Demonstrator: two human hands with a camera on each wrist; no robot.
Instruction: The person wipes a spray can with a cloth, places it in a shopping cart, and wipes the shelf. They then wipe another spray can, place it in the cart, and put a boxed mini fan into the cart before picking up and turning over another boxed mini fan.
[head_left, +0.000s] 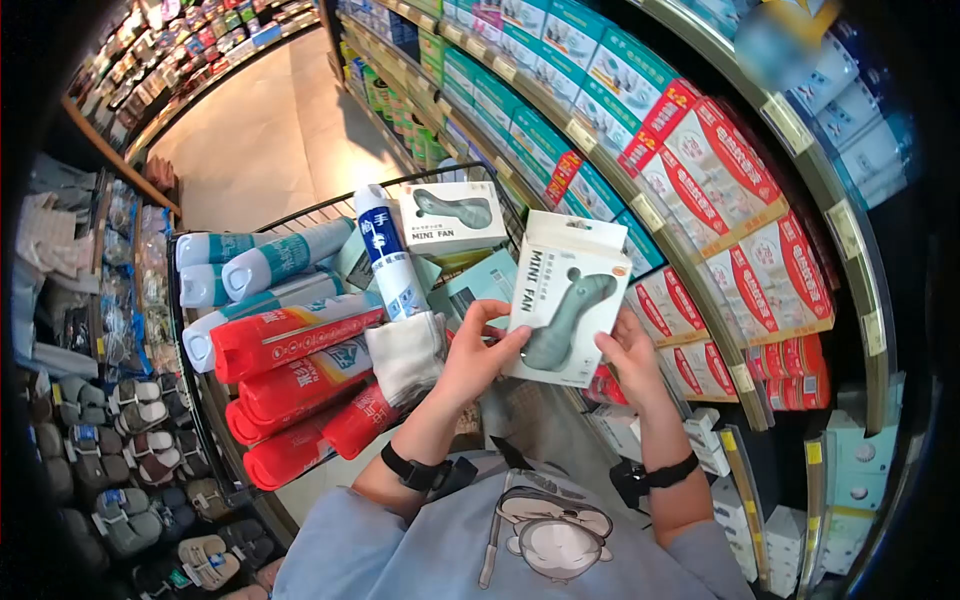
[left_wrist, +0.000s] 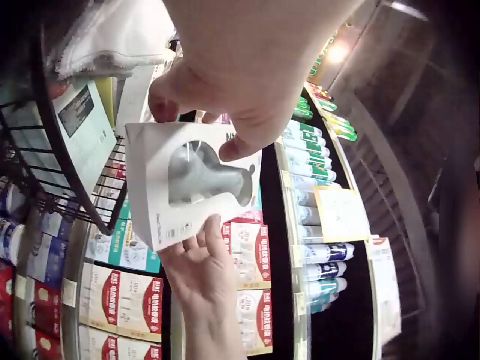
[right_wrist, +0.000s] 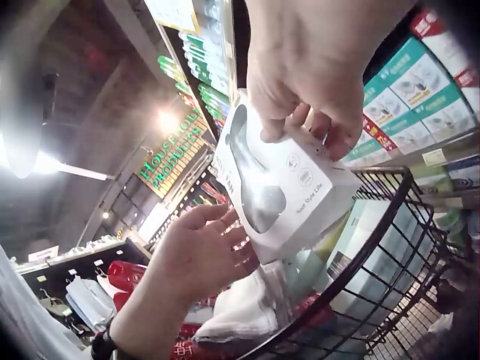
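Note:
Between my two hands is a white mini fan box [head_left: 568, 298], its clear window showing a green fan inside. My left hand [head_left: 480, 352] grips its left edge with the thumb on the front face. On the opposite edge my right hand [head_left: 634, 358] holds it the same way, thumb in front and fingers behind. The box is tilted, just over the near right corner of a wire shopping cart [right_wrist: 341, 281]. In the cart lies a second mini fan box [head_left: 453, 214], beside a blue and white spray can [head_left: 388, 250].
Red spray cans [head_left: 300, 385], teal and white cans [head_left: 290, 255] and a folded white cloth [head_left: 405, 352] fill the cart's left side. Shelves of red and white boxes [head_left: 715, 160] run along my right. Slippers [head_left: 125, 515] hang at the left; an aisle floor [head_left: 270, 120] stretches ahead.

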